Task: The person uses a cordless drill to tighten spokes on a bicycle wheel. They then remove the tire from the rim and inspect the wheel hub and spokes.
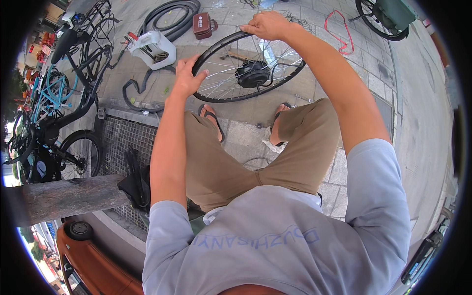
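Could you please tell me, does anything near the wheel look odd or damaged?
Yes: the black tube left of the wheel lies loose and bent, not neatly coiled, and the white jug beyond it seems to have its side cut open.

Blue lettering [255,239] across shirt [280,265]; white marking [200,20] on case [202,30].

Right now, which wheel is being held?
The loose, black-hubbed wheel, held by the left hand and right hand; the other wheels are on vehicles.
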A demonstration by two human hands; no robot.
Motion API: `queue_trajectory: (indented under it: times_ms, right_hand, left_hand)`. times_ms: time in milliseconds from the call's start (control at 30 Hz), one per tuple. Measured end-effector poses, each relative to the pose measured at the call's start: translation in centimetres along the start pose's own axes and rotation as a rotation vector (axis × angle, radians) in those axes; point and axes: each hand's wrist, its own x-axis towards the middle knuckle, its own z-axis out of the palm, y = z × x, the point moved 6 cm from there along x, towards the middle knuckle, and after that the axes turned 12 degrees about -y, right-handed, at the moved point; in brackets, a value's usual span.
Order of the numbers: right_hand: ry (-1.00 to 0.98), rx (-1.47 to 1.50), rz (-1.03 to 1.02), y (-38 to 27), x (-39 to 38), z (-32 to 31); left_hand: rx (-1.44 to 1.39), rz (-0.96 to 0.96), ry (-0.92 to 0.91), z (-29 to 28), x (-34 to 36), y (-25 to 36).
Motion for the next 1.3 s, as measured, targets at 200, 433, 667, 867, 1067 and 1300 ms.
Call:
queue_trajectory:
  times_ms: [200,433,667,867,1067,1300]
  right_hand:
    - [0.334,0.134,0.107,4.2,-3.2,-1.2]
    - [0.502,0.622,0.431,10.3,-12.0,5.3]
    - [-0.046,1.102,0.412,-0.9,-12.0,19.2]
    - [-0.226,1.856,0.707,-9.0,-12.6,26.9]
    - [-0.355,2.021,0.545,-11.4,-11.9,28.8]
    - [-0.268,2.082,0.575,-11.8,-11.0,30.9]
  left_hand:
    - [-0.166,-0.118,-0.201,2.4,1.7,3.5]
    - [-0.447,0.035,-0.334,4.7,2.5,4.9]
    - [-0.643,0.127,-0.312,6.5,3.5,9.6]
    - [-0.759,0.017,-0.212,7.7,5.7,11.3]
    - [-0.770,0.029,-0.163,8.0,6.0,10.9]
    - [-0.695,-0.011,-0.092,6.7,6.1,12.2]
